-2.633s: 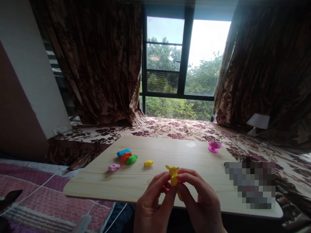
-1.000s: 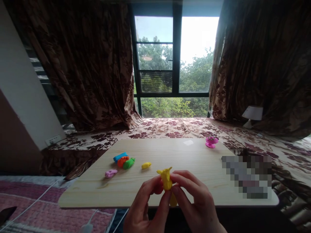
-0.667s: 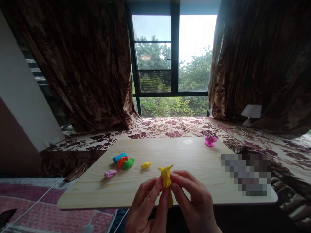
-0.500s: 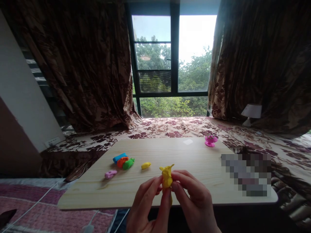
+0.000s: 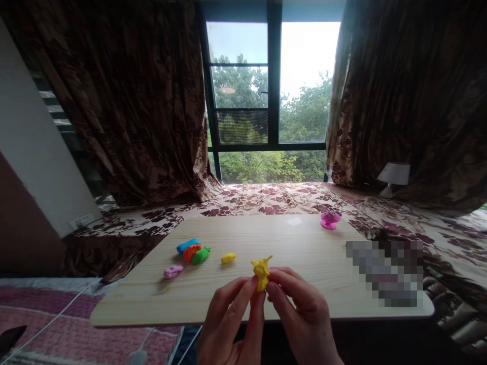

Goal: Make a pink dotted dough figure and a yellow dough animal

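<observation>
Between my two hands, over the table's near edge, is a small yellow modelling clay figure (image 5: 261,272) with two pointed bits sticking up at its top. My left hand (image 5: 232,317) pinches its left side and underside with thumb and fingers. On the other side my right hand (image 5: 304,306) has its thumb and forefinger closed against the clay. A loose lump of yellow clay (image 5: 229,258) lies on the table just beyond my left hand. Further left are blue (image 5: 188,246), orange (image 5: 191,252), green (image 5: 201,255) and pink (image 5: 173,272) clay lumps.
The pale wooden table (image 5: 152,304) holds a pink clay piece on a stand (image 5: 329,220) at its far right and a small white patch (image 5: 294,221). A blurred-out object (image 5: 384,276) lies at the right. Behind are a lamp (image 5: 394,175), curtains and a window.
The yellow figure has turned slightly in my fingers, and the yellow bit that showed below it is now out of sight. Both hands keep their pinch, with small finger shifts.
</observation>
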`<state>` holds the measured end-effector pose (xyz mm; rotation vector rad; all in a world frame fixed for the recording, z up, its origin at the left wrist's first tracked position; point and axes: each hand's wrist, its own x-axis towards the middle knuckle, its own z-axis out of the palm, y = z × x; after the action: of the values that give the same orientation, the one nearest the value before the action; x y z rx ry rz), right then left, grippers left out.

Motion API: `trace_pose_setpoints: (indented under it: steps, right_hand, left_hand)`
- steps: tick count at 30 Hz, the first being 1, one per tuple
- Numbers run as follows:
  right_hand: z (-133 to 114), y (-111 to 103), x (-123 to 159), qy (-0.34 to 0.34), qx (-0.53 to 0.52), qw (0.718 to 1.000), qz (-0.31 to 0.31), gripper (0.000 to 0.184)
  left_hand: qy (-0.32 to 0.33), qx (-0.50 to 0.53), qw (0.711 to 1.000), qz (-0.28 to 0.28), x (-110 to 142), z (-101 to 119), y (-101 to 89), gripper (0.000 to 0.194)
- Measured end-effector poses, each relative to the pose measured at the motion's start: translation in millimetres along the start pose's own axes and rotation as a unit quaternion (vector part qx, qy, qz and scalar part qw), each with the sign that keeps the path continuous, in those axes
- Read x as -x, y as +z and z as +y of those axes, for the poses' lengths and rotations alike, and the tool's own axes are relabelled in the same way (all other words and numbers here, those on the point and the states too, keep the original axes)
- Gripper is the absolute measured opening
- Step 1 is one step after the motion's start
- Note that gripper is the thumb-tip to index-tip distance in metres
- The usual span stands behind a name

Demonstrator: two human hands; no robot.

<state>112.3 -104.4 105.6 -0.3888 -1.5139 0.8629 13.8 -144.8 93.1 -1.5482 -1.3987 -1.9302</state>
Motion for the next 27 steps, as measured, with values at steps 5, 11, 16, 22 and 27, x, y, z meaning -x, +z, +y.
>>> trace_pose_setpoints:
  steps: [5,11,16,22,27]
  right_hand:
    - [1,-1,1,0.005,0.006,1.0,0.003,0.023]
    - [0,2,3,-0.047,0.056,0.997,0.024,0.03]
    - [3,-1,4,-0.129,0.133,0.983,0.017,0.032]
    - [8,-8,6,-0.07,0.179,0.981,0.007,0.031]
    - [12,-7,5,-0.07,0.159,0.984,-0.042,0.03]
  left_hand:
    - [-0.011,0.02,1.0,0.017,3,-3,2.0,0.037]
    - [-0.008,0.04,0.999,0.001,3,2,1.3,0.034]
    - [-0.206,0.134,0.969,0.001,6,3,1.1,0.025]
    - [-0.432,0.337,0.836,0.031,-4,3,1.8,0.026]
    - [-0.476,0.414,0.776,0.007,-8,5,0.1,0.024]
